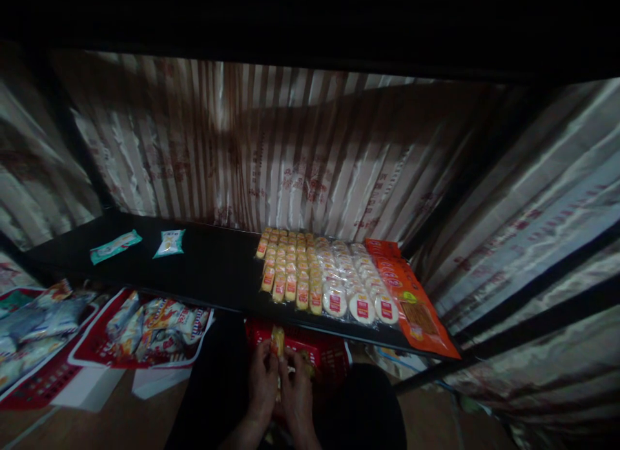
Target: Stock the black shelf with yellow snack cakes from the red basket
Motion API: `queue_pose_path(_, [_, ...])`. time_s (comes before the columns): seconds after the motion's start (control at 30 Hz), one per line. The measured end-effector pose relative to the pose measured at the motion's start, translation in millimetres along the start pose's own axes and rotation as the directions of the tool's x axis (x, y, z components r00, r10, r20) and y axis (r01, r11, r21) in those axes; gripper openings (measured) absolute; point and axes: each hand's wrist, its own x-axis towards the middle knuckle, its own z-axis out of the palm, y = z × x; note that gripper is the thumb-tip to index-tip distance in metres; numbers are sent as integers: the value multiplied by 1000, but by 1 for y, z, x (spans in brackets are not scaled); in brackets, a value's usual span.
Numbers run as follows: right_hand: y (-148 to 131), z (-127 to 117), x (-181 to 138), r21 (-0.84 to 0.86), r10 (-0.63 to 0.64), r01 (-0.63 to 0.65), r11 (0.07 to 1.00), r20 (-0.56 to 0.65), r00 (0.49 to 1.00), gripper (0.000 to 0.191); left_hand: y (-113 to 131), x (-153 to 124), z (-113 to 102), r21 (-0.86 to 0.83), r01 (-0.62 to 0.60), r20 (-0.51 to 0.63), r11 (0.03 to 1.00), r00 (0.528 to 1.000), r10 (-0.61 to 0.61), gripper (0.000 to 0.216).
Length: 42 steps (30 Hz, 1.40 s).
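Note:
My left hand (262,379) and my right hand (296,388) are close together low in the view, over a red basket (323,353). Both grip small yellow snack packets (278,341) taken from that basket; one packet sticks up between the thumbs. Just above them runs a black shelf (208,269). On its right part lie rows of yellow snack packets (289,269), rows of round white cakes with red labels (353,282), and orange flat packs (411,301) at the right end.
Two green-and-white packets (116,245) (170,242) lie on the shelf's left part. Red-and-white boxes of mixed snack bags (155,327) (33,334) sit on the floor at left. Striped plastic sheeting (300,159) lines the back and sides. A dark shelf overhangs the top.

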Motion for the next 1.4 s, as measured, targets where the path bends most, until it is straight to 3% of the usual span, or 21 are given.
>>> queue_pose_path(0.37, [-23, 8, 20, -20, -42, 43, 999, 47, 998, 35, 12, 8, -3, -35, -56, -108, 998, 993, 52, 37])
queue_pose_path(0.53, [-29, 17, 27, 68, -28, 26, 997, 38, 999, 34, 19, 15, -4, 2, -118, -204, 993, 972, 116, 38])
queue_pose_path(0.8, [-54, 25, 43, 119, 29, -48, 992, 154, 988, 26, 28, 28, -11, 81, -137, -199, 987, 968, 151, 37])
queue_pose_path(1.13, [-65, 45, 62, 128, -50, 24, 992, 204, 978, 29, 33, 51, -14, 125, -157, -237, 980, 954, 183, 47])
queue_pose_path(1.4, [-70, 67, 79, 115, -85, 62, 991, 206, 975, 34, 37, 87, -18, 176, -191, -291, 966, 927, 236, 44])
